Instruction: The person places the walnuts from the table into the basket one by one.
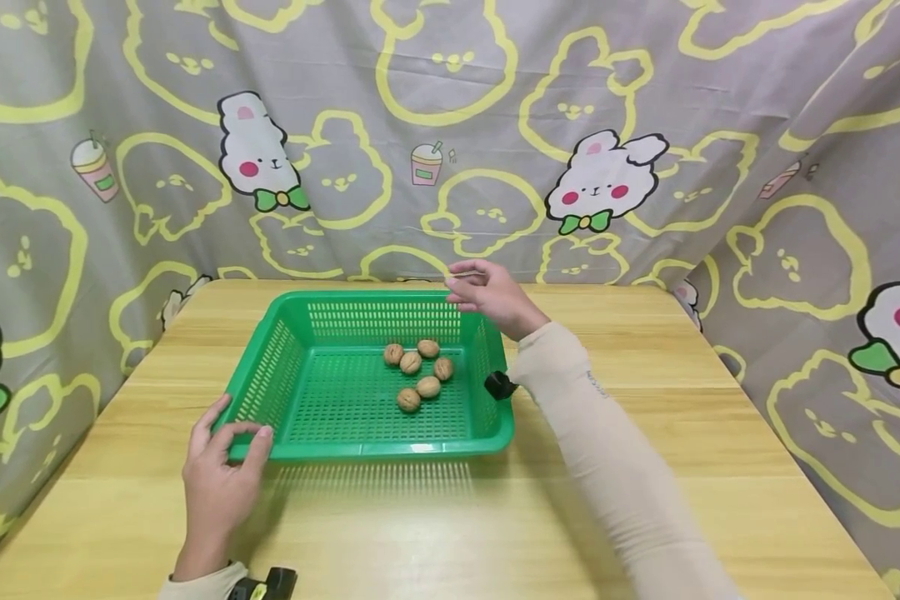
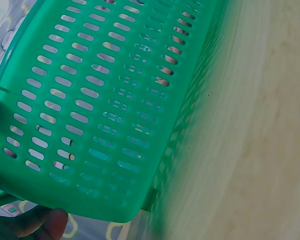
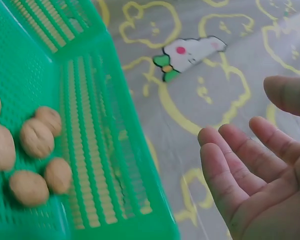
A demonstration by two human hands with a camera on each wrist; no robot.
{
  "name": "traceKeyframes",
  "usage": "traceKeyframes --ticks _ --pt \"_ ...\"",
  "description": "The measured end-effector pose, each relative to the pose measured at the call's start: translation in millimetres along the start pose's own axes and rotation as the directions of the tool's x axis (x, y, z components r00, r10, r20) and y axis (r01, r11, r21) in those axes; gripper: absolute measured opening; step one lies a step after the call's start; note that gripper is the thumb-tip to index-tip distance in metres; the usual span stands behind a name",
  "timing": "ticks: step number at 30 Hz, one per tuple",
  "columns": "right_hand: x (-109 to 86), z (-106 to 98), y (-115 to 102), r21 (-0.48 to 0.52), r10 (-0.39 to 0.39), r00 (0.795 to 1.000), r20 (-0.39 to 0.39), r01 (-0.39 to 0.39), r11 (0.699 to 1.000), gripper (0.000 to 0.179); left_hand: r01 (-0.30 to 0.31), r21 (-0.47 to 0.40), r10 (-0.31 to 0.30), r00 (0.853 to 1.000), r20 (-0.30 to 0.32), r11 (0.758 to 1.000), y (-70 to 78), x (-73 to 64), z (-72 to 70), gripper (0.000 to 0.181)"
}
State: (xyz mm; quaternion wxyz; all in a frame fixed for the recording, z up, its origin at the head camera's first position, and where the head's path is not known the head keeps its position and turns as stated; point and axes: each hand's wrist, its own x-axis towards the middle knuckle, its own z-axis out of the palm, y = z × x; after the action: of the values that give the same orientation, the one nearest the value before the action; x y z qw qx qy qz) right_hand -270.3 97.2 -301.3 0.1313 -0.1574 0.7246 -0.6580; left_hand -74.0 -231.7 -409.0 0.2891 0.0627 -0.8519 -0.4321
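A green plastic basket [image 1: 360,451] with slotted walls is on the wooden table. Several brown walnuts [image 1: 410,362] lie loose inside, toward its right side. At the basket's near left corner, my left hand [image 1: 221,475] grips the rim. The left wrist view shows the basket's outer wall [image 2: 95,105] with a thumb tip [image 2: 55,225] at the rim. My right hand [image 1: 495,302] is raised by the far right corner, fingers loosely extended and holding nothing. In the right wrist view its palm [image 3: 270,195] faces the camera, apart from the basket.
Light wooden table [image 1: 615,500] surface extends to the right and in front of the basket. A grey curtain [image 1: 487,100] with yellow outlines and white rabbit prints hangs behind the table and along both sides.
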Motion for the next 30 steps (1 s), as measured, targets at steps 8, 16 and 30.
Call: traceKeyframes --ticks 8,16,30 --pt "-12.5 -48 11 0.039 0.066 0.993 -0.095 -0.062 0.997 0.045 -0.029 -0.016 0.029 1.0 -0.011 0.999 -0.3 2.3 -0.2 0.015" --pt "-18.1 -94 39 -0.116 0.217 0.95 -0.225 -0.247 0.962 0.048 -0.043 -0.031 0.042 0.999 -0.033 0.999 -1.5 2.5 1.2 0.013" --pt "-52.3 -140 90 -0.216 0.414 0.845 -0.337 -0.498 0.84 0.034 -0.026 -0.041 0.026 0.999 -0.02 0.999 -1.7 1.0 1.2 0.014"
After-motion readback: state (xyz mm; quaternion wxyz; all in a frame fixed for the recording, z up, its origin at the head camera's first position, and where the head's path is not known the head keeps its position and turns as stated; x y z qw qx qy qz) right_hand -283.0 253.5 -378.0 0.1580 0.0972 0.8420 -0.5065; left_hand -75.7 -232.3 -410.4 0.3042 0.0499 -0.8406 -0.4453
